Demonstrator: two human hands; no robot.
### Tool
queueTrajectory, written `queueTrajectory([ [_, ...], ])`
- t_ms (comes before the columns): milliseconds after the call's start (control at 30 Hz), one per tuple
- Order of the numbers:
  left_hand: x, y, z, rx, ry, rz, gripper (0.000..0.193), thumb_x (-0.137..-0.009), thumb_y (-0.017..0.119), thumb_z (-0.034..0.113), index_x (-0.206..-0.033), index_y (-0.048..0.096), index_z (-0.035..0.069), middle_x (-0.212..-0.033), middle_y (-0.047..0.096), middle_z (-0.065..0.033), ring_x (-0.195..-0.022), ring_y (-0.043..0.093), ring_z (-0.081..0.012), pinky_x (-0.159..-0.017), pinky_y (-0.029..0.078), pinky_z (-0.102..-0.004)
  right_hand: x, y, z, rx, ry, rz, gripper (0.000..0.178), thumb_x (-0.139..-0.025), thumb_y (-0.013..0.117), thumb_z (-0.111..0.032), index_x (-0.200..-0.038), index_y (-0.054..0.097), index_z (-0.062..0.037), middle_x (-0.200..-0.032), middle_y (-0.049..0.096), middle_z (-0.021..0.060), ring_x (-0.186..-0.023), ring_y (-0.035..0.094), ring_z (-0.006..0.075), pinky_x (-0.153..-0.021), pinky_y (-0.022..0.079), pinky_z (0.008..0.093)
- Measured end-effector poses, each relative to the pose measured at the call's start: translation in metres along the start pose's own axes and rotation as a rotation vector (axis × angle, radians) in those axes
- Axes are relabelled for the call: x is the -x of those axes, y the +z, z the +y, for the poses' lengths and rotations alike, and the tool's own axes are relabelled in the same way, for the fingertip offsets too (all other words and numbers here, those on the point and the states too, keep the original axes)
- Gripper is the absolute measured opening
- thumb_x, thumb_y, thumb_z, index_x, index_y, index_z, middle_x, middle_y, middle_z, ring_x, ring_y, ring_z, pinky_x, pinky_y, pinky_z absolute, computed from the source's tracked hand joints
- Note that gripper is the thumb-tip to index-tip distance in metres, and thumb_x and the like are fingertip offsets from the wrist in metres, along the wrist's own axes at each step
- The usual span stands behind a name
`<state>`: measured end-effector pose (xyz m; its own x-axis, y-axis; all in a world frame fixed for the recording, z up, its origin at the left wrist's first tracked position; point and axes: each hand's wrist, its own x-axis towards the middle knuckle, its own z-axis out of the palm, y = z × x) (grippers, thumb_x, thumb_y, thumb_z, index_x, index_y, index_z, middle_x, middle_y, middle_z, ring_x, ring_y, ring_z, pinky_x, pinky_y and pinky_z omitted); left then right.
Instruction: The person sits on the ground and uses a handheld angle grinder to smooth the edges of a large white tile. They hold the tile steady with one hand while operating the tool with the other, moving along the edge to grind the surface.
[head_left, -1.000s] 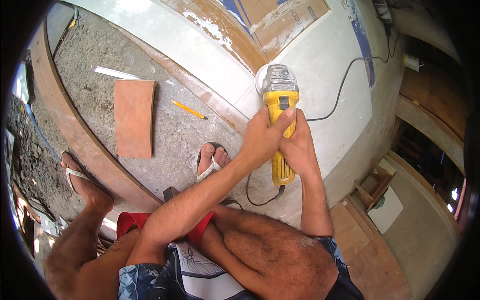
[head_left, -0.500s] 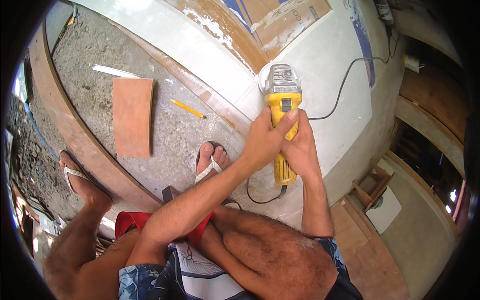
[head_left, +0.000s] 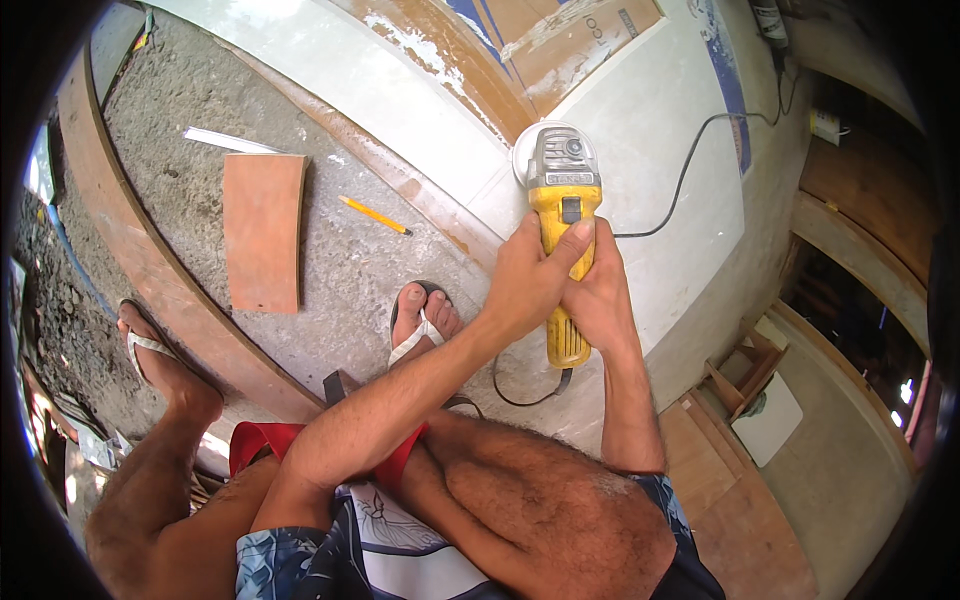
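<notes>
A yellow angle grinder (head_left: 568, 335) with a grey metal head is held in both my hands, its head pointing away from me. My left hand (head_left: 527, 280) is wrapped round the left side of the body, thumb near the black switch. From the other side my right hand (head_left: 600, 295) grips the same body, its fingers partly hidden under the tool. Beneath the grinder's head a pale round disc (head_left: 521, 160) shows at the edge, over the white panel (head_left: 650, 140). Whether the disc touches the panel or spins, I cannot tell.
The grinder's black cord (head_left: 690, 150) loops across the panel to the right. On the rough concrete lie a yellow pencil (head_left: 373, 214), a reddish plywood piece (head_left: 262, 232) and a thin white strip (head_left: 230, 141). A long board (head_left: 150, 235) curves along the left. Printed cardboard (head_left: 575, 60) lies beyond the grinder.
</notes>
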<state>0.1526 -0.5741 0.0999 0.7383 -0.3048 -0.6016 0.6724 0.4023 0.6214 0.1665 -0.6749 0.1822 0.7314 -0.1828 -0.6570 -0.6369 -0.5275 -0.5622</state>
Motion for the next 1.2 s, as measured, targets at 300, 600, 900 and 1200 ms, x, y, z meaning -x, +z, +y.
queueTrajectory([
  [300,-0.001,0.001,-0.002,-0.033,-0.040,-0.025,0.055,-0.114,0.068,0.042,-0.140,0.062,-0.006,-0.122,0.075,-0.0115,-0.110,0.068,-0.0141,-0.097,0.056,-0.0333,-0.003,-0.003,0.007,0.012,-0.020,-0.005,0.058,-0.090,0.082,-0.010,-0.139,0.054,0.0024,-0.123,0.073,0.0193,-0.112,0.073,0.0273,-0.094,0.060,0.0412],
  [600,-0.002,0.017,-0.006,0.030,0.109,0.081,0.062,-0.108,0.073,0.052,-0.122,0.064,-0.008,-0.101,0.078,-0.0252,-0.094,0.078,-0.0335,-0.085,0.059,-0.0466,-0.008,-0.015,0.009,0.054,-0.095,-0.020,0.058,-0.088,0.084,-0.010,-0.137,0.055,0.0000,-0.121,0.074,0.0185,-0.112,0.074,0.0274,-0.095,0.060,0.0421],
  [900,-0.003,0.016,-0.017,-0.006,0.096,0.094,0.064,-0.108,0.071,0.054,-0.118,0.063,-0.009,-0.100,0.077,-0.0262,-0.093,0.078,-0.0358,-0.084,0.058,-0.0480,-0.011,-0.016,0.009,0.095,-0.075,-0.044,0.056,-0.088,0.084,-0.010,-0.135,0.054,-0.0005,-0.121,0.075,0.0185,-0.111,0.074,0.0276,-0.094,0.060,0.0422],
  [1200,-0.001,0.022,-0.008,-0.002,0.096,0.107,0.062,-0.108,0.072,0.052,-0.121,0.062,-0.009,-0.102,0.077,-0.0259,-0.094,0.078,-0.0351,-0.085,0.059,-0.0475,-0.014,-0.021,0.015,0.043,-0.126,-0.060,0.057,-0.087,0.083,-0.008,-0.135,0.054,-0.0001,-0.122,0.074,0.0176,-0.112,0.073,0.0279,-0.096,0.059,0.0421],
])
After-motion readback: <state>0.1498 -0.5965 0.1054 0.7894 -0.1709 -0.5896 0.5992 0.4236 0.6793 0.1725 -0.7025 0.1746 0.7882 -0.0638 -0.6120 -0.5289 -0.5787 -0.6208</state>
